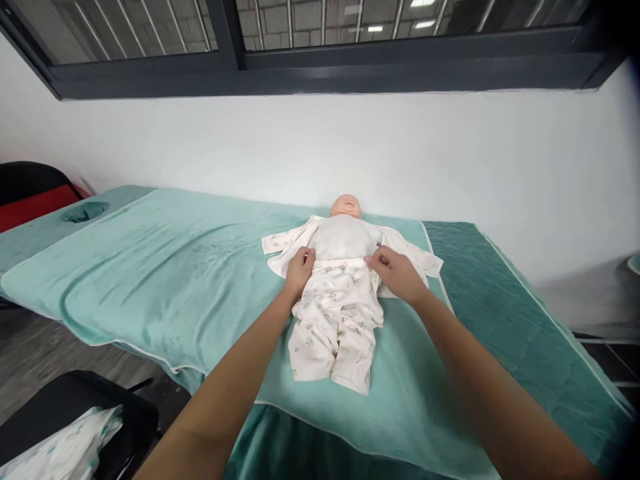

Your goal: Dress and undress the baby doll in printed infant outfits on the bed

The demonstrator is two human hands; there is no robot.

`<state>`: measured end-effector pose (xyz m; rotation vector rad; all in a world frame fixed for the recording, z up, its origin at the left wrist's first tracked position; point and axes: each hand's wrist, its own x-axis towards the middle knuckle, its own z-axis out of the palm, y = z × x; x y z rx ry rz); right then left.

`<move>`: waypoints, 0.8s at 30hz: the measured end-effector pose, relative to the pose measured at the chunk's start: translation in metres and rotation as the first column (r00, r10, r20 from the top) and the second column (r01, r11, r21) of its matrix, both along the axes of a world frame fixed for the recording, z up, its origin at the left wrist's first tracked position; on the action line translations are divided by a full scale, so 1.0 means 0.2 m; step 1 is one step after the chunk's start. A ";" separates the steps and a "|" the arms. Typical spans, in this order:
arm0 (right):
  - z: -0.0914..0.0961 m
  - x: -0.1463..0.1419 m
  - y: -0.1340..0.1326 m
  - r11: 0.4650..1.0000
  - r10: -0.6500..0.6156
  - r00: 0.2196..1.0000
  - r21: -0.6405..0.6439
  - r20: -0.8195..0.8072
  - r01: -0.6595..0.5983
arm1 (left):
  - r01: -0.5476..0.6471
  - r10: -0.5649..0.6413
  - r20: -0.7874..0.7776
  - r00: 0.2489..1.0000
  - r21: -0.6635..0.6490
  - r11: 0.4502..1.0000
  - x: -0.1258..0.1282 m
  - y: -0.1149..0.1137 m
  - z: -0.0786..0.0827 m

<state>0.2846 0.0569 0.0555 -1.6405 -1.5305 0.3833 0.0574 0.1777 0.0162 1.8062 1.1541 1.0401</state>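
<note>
Printed baby pants: these white pants lay between the two hands, waistband level with the fingertips, legs spread toward the wearer of the camera.
Left hand: fingers curled narrow, the left hand pinched the waistband's edge on its side.
Right hand: thumb and fingertips drawn together, the right hand gripped the opposite end of the waistband.
Baby doll: just beyond both hands, the doll lay on its back, pale torso showing above the waistband.
Long-sleeved baby top: the top was spread open under the doll, one sleeve reaching out past each hand.
Teal blanket: beneath everything, the blanket stretched far to the left hand's side.
Black chair: well apart from the left hand, nearer the camera, the chair held a patterned cloth.
</note>
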 end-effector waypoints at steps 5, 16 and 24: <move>-0.06 0.00 0.15 0.989 -0.103 0.966 0.081 -0.239 0.126 | -0.012 0.012 -0.015 1.000 0.019 1.000 0.00 -0.01 0.00; -0.18 -0.03 0.10 0.997 -0.069 0.888 0.001 -0.455 0.079 | -0.057 0.057 -0.030 0.998 -0.005 0.998 0.01 0.00 0.01; -0.10 0.03 -0.01 0.972 0.207 0.912 -0.028 -0.353 -0.232 | -0.003 0.035 -0.103 0.994 0.299 0.954 -0.04 -0.10 0.04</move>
